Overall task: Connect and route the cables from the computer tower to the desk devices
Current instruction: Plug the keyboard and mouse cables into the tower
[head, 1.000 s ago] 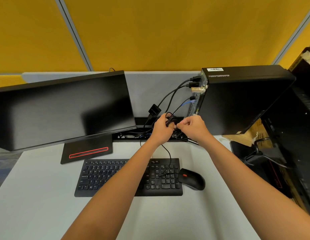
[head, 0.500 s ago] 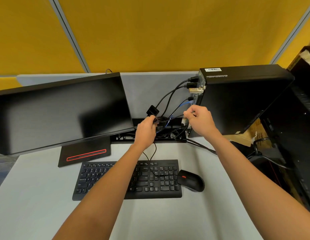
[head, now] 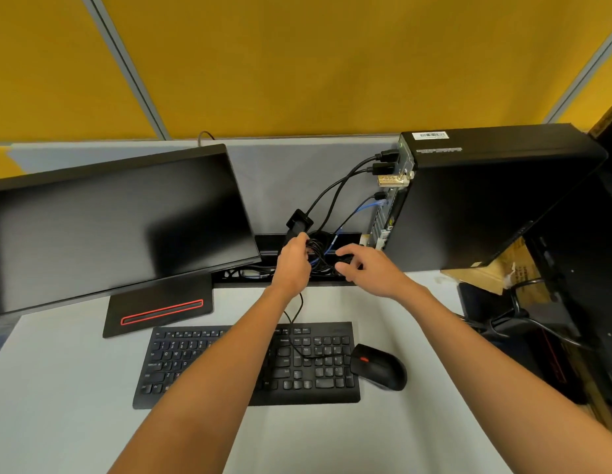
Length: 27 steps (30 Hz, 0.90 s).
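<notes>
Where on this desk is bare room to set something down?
Bare desk left of the keyboard, and in front of it. Crowded: the cables between the monitor and the tower, where both hands work.

Office cubicle: yellow partition panels (head: 332,63), desk (head: 58,388), monitor (head: 109,227)

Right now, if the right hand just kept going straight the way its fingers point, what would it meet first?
The right hand points left across the black cable slot, so it would most likely meet the bundle of thin black cables first, then the left hand gripping them. Depth is hard to judge from this view.
</notes>
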{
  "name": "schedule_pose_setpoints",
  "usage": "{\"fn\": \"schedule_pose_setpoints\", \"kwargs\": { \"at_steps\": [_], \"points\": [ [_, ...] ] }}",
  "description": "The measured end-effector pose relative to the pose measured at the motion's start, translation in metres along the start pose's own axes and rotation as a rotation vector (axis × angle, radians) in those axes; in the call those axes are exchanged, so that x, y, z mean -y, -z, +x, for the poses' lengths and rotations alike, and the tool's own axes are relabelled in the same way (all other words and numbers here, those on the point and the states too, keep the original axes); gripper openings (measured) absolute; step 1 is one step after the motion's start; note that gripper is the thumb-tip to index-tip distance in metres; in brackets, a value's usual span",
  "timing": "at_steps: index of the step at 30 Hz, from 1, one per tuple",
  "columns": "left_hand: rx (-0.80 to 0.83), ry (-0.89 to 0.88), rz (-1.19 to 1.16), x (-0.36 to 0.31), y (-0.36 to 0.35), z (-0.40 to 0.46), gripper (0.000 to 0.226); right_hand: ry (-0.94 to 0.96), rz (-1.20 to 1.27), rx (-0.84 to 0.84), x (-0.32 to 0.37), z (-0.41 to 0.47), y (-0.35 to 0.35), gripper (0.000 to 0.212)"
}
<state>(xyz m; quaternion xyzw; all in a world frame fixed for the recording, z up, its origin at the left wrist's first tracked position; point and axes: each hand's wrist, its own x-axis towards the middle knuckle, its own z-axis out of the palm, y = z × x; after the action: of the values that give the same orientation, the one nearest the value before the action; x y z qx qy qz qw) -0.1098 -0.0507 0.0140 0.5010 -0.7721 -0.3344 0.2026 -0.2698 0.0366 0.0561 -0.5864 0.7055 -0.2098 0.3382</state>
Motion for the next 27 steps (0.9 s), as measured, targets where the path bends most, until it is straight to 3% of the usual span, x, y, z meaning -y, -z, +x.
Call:
{"fn": "schedule_pose_setpoints", "kwargs": {
  "at_steps": [6,10,15,17,23,27],
  "points": [
    [0.081,-0.008,0.022,0.004,-0.017,0.013,0.022,-0.013,-0.209,-0.01,0.001,0.027,-0.004,0.054],
    [0.18,-0.033,-0.045,0.013,-0.022,0.023,0.018,0.05,-0.536,-0.12,-0.002,0.044,-0.009,0.051],
    [0.176,-0.115,0.06,0.022,-0.022,0.036,0.022,0.101,-0.503,-0.061,0.003,0.061,-0.012,0.059],
    [0.199,-0.082,-0.03,0.018,-0.022,0.039,0.023,0.102,-0.524,-0.07,0.002,0.065,-0.011,0.062],
    [0.173,-0.008,-0.383,0.008,-0.007,0.032,0.021,0.094,-0.561,-0.067,-0.001,0.057,0.003,0.052],
    [0.215,0.094,-0.649,0.001,0.018,0.022,0.014,0.134,-0.251,-0.029,0.007,0.041,0.028,0.015]
  ]
}}
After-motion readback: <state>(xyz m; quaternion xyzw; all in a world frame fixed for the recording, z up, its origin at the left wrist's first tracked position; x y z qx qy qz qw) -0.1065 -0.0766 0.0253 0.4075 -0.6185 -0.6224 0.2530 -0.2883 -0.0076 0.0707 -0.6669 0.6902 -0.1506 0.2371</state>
